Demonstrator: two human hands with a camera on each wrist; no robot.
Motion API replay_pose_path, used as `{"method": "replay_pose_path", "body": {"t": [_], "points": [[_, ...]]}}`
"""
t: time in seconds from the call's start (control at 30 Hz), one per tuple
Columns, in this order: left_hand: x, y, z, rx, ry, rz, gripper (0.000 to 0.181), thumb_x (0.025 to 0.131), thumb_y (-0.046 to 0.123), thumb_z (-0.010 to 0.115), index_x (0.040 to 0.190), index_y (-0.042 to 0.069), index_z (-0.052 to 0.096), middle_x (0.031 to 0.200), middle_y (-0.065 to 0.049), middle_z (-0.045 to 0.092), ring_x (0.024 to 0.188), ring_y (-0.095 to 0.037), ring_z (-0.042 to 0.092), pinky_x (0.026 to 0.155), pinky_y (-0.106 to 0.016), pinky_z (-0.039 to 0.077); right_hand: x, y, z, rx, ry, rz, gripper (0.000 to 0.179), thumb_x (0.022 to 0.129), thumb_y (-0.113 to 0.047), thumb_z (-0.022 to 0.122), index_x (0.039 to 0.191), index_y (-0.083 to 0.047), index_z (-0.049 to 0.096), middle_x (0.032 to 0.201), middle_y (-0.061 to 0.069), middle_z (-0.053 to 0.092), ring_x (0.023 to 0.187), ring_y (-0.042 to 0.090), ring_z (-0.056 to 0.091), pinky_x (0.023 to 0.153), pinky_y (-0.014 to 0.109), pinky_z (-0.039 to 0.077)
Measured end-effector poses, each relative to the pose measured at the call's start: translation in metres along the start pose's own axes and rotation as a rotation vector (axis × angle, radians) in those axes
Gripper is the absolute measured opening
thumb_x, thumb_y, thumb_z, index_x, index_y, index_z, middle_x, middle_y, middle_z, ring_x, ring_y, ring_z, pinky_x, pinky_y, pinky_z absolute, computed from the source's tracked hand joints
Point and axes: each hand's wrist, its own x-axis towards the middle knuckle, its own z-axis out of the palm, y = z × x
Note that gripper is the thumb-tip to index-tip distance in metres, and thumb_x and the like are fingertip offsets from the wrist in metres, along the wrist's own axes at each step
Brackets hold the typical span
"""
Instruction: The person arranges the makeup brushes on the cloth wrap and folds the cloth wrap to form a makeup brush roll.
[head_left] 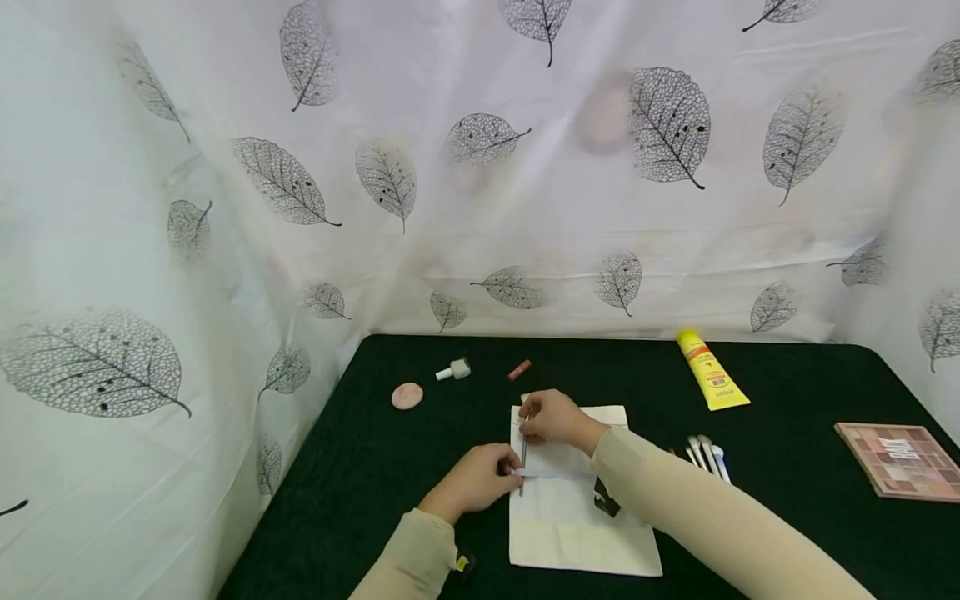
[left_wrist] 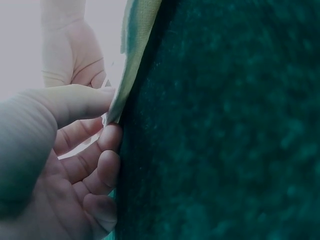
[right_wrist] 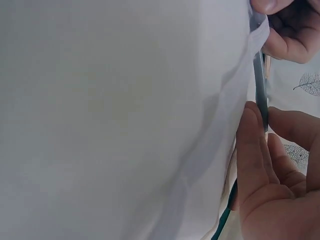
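A pale cloth case [head_left: 570,546] lies flat on the dark green table, with a white band [head_left: 558,474] running across its middle. My left hand [head_left: 478,477] pinches the case's left edge by the end of the band; the left wrist view shows thumb and finger on the cloth edge [left_wrist: 131,75]. My right hand [head_left: 561,419] holds the upper part of a slim grey stick-like tool [right_wrist: 260,85] between thumb and fingers. The tool passes under the band, and its lower end shows below. Its exact kind cannot be told.
Beyond the case lie a small reddish tube [head_left: 519,370], a nail polish bottle [head_left: 460,368] and a round pink compact [head_left: 407,396]. To the right are several makeup brushes [head_left: 705,454], a yellow squeeze tube [head_left: 712,375] and an eyeshadow palette [head_left: 900,462]. Leaf-printed curtains [head_left: 525,200] surround the table.
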Motion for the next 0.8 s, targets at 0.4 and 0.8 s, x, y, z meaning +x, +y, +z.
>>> {"method": "replay_pose_path", "body": {"t": [0.4, 0.8], "points": [[-0.002, 0.0, -0.001, -0.024, -0.006, -0.01, 0.009, 0.094, 0.025, 0.072, 0.1, 0.02, 0.067, 0.088, 0.006, 0.059, 0.077, -0.013, 0.055, 0.069, -0.032, 0.046, -0.006, -0.001, 0.005, -0.062, -0.07, 0.009, 0.012, 0.087, -0.008, 0.078, 0.096, -0.008, 0.069, 0.077, 0.005, 0.066, 0.067, 0.014, 0.065, 0.064, 0.027, 0.054], [-0.002, 0.0, 0.0, -0.034, -0.005, 0.001, 0.007, 0.094, 0.026, 0.071, 0.098, 0.021, 0.066, 0.088, 0.006, 0.06, 0.077, -0.012, 0.056, 0.069, -0.031, 0.046, -0.018, -0.008, 0.011, -0.208, -0.1, -0.048, 0.012, 0.084, -0.01, 0.08, 0.091, -0.011, 0.071, 0.075, 0.001, 0.063, 0.066, 0.013, 0.056, 0.061, 0.026, 0.045]]}}
